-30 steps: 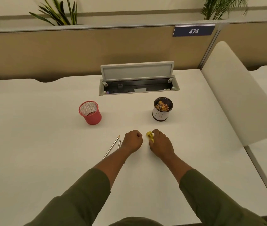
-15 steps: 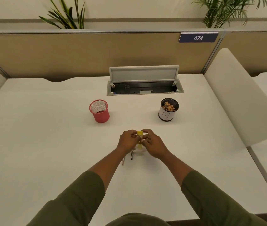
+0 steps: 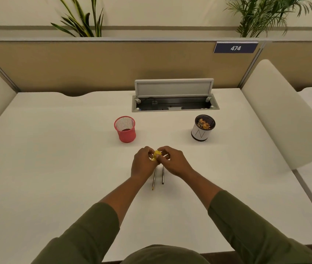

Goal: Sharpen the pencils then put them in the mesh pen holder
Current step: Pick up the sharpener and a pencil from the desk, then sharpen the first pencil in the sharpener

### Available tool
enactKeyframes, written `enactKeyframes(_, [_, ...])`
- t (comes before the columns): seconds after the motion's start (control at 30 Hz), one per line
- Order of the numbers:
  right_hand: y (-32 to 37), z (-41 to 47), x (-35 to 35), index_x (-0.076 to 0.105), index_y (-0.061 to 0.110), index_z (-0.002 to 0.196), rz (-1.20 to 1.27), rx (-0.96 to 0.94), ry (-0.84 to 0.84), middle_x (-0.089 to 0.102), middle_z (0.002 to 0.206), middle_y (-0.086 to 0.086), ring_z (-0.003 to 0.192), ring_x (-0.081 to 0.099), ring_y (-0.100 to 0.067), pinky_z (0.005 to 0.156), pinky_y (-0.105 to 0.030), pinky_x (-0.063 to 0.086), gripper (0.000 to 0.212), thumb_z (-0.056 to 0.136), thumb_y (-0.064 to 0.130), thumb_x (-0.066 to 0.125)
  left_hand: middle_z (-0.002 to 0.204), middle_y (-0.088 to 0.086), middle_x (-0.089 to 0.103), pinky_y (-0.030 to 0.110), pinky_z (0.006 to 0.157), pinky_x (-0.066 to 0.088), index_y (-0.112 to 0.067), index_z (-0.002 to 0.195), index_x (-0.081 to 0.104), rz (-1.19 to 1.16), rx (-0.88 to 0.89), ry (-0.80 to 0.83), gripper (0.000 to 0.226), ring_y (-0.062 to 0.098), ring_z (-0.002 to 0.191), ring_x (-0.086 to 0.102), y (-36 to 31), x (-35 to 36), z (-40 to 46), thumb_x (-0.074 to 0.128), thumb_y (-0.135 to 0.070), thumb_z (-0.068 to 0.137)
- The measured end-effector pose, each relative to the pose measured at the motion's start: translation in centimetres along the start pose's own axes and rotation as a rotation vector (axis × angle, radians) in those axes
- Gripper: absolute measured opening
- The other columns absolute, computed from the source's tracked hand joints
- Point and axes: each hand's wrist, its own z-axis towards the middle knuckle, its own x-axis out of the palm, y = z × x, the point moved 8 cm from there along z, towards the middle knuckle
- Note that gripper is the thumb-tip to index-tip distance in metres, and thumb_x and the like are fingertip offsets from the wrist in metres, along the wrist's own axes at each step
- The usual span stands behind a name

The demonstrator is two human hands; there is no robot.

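Observation:
My left hand (image 3: 143,164) and my right hand (image 3: 172,162) meet over the middle of the white desk (image 3: 56,168). Both pinch a small yellow sharpener (image 3: 157,154) between their fingertips. Two pencils (image 3: 154,178) (image 3: 163,175) stick out from under the hands, side by side, pointing toward me. Their far ends are hidden, and I cannot tell whether they lie on the desk or are held. The red mesh pen holder (image 3: 125,130) stands upright and empty, behind and left of the hands.
A black-and-white cup (image 3: 201,130) filled with shavings stands at the back right. An open cable hatch (image 3: 174,101) sits further back in the desk. Beige dividers (image 3: 277,115) flank the desk, and a partition wall closes the back.
My hands have come together on the sharpener, which the right hand held alone a second ago. The pencils lay slanted left of my left hand; now they sit under both hands, pointing at me.

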Motion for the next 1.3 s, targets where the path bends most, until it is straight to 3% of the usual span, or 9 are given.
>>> enactKeyframes(0.07, [0.6, 0.3, 0.1, 0.068, 0.019, 0.106, -0.021, -0.002, -0.025, 0.071, 0.098, 0.004, 0.082, 0.066, -0.008, 0.074, -0.024, 0.054, 0.025, 0.086, 0.034, 0.064, 0.086, -0.001, 0.062, 0.025, 0.061, 0.044, -0.018, 0.086, 0.06, 0.038, 0.027, -0.014, 0.028, 0.016, 0.079, 0.058, -0.3, -0.4, 0.0, 0.077, -0.029, 0.068])
enactKeyframes(0.23, [1.6, 0.7, 0.1, 0.071, 0.017, 0.103, -0.104, -0.044, -0.038, 0.073, 0.098, 0.003, 0.084, 0.064, -0.009, 0.079, -0.026, 0.053, 0.02, 0.088, 0.026, 0.061, 0.088, 0.003, 0.069, 0.033, 0.071, 0.053, -0.013, 0.092, 0.065, -0.007, 0.06, 0.026, 0.028, 0.018, 0.081, 0.063, -0.4, -0.8, 0.1, 0.077, -0.029, 0.072])
enactKeyframes(0.33, [1.7, 0.7, 0.1, 0.07, 0.015, 0.107, -0.119, -0.044, -0.038, 0.073, 0.102, 0.001, 0.085, 0.064, -0.009, 0.077, -0.018, 0.05, 0.022, 0.089, 0.023, 0.061, 0.094, 0.006, 0.074, 0.033, 0.08, 0.055, -0.011, 0.099, 0.069, -0.019, 0.088, 0.08, 0.029, 0.017, 0.086, 0.067, -0.3, -0.9, 0.4, 0.074, -0.028, 0.076])
enactKeyframes(0.47, [1.9, 1.1, 0.4, 0.072, 0.016, 0.106, -0.123, -0.046, -0.009, 0.073, 0.101, 0.002, 0.085, 0.062, -0.005, 0.073, -0.007, 0.042, 0.021, 0.091, 0.022, 0.059, 0.089, 0.006, 0.074, 0.03, 0.077, 0.055, -0.011, 0.096, 0.071, -0.035, 0.121, 0.072, 0.027, 0.015, 0.081, 0.068, -0.3, -1.4, 0.4, 0.077, -0.025, 0.074])
enactKeyframes(0.6, [1.8, 1.6, 0.1, 0.074, 0.014, 0.093, -0.04, -0.007, -0.007, 0.075, 0.087, 0.001, 0.082, 0.068, -0.012, 0.077, -0.027, 0.051, 0.024, 0.093, 0.018, 0.051, 0.087, 0.005, 0.073, 0.032, 0.079, 0.055, -0.011, 0.092, 0.07, -0.049, 0.14, 0.086, 0.028, 0.016, 0.081, 0.067, 0.2, -1.9, 0.5, 0.081, -0.016, 0.067])
enactKeyframes(0.77, [-0.6, 1.8, -0.1, 0.069, 0.014, 0.09, 0.107, 0.166, -0.05, 0.074, 0.08, -0.001, 0.067, 0.071, -0.01, 0.067, -0.026, 0.051, 0.019, 0.094, 0.015, 0.051, 0.087, 0.0, 0.072, 0.028, 0.079, 0.054, -0.015, 0.09, 0.068, -0.061, 0.144, 0.083, 0.027, 0.014, 0.082, 0.065, 0.8, -2.4, 0.8, 0.081, -0.015, 0.066])
enactKeyframes(0.9, [-3.8, 1.5, 0.0, 0.068, 0.01, 0.082, -0.278, 0.315, -0.042, 0.071, 0.085, -0.005, 0.082, 0.067, -0.022, 0.069, -0.028, 0.048, 0.016, 0.087, 0.021, 0.057, 0.087, -0.004, 0.069, 0.019, 0.074, 0.049, -0.019, 0.091, 0.066, -0.08, 0.115, 0.08, 0.026, 0.011, 0.083, 0.063, 1.5, -2.9, 1.0, 0.079, -0.02, 0.069])
enactKeyframes(1.07, [-6.3, 0.5, 1.8, 0.062, 0.009, 0.099, -0.549, 0.438, 0.111, 0.064, 0.097, -0.005, 0.093, 0.063, -0.025, 0.067, -0.027, 0.041, 0.042, 0.082, 0.048, 0.066, 0.089, -0.002, 0.068, 0.016, 0.074, 0.046, -0.022, 0.091, 0.063, -0.07, 0.065, 0.078, 0.027, 0.014, 0.085, 0.062, 2.6, -3.3, 1.3, 0.079, -0.014, 0.07])
enactKeyframes(1.3, [-6.4, 0.5, 2.7, 0.049, 0.015, 0.079, -0.531, 0.484, 0.127, 0.061, 0.091, -0.006, 0.071, 0.054, -0.02, 0.058, -0.026, 0.041, 0.013, 0.078, 0.022, 0.059, 0.093, 0.001, 0.068, 0.021, 0.076, 0.045, -0.018, 0.093, 0.063, -0.039, 0.033, 0.073, 0.027, 0.016, 0.087, 0.061, 3.2, -3.4, 1.7, 0.078, -0.015, 0.072])
